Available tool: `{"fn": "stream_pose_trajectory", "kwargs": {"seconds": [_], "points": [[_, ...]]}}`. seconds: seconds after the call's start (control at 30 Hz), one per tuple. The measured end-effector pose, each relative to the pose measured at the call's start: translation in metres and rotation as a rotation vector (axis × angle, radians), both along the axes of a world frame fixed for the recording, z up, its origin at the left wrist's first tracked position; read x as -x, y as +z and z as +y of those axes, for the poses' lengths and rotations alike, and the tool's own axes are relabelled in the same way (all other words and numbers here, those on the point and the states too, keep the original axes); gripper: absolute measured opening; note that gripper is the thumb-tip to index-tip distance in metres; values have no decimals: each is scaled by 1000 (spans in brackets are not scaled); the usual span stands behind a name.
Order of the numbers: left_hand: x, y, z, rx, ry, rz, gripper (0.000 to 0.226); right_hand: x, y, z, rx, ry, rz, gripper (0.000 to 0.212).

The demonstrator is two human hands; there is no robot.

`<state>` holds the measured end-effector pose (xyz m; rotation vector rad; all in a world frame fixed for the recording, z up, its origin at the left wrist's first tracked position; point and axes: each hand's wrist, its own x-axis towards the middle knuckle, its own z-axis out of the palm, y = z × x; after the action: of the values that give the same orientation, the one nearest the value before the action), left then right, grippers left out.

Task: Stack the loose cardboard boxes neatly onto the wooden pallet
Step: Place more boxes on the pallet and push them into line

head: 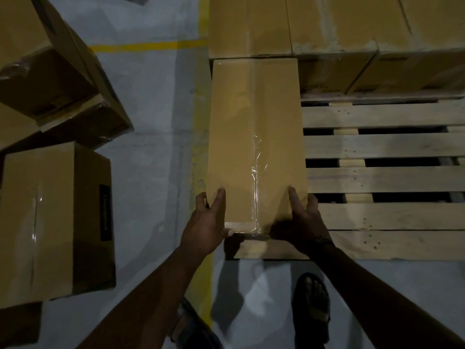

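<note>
You grasp the near end of a long box point(254, 137) with both hands. Your left hand point(205, 222) clasps its near left corner, fingers on top and thumb against the end face, and your right hand point(305, 220) clasps the near right corner the same way. The long box runs along the left edge of the pallet point(382, 144), its far end against the row of boxes point(327, 21) stacked at the back; whether its near end rests on the slats is unclear. Loose boxes point(42, 217) sit on the floor point(151, 109) to your left, beyond the yellow line point(148, 46). Your sandal point(312, 301) stands just before the pallet.
</note>
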<state>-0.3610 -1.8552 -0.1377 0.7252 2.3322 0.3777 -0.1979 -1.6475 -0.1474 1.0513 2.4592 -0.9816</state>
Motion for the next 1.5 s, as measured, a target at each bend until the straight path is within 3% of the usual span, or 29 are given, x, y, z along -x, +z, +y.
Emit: {"fn": "stream_pose_trajectory", "kwargs": {"seconds": [1.0,1.5], "points": [[-3,-7,0,14,34,-2,127,5,3,8,-50,60,-12,135],[-4,-1,0,48,-26,30,117,8,8,5,-31,23,-41,131]]}}
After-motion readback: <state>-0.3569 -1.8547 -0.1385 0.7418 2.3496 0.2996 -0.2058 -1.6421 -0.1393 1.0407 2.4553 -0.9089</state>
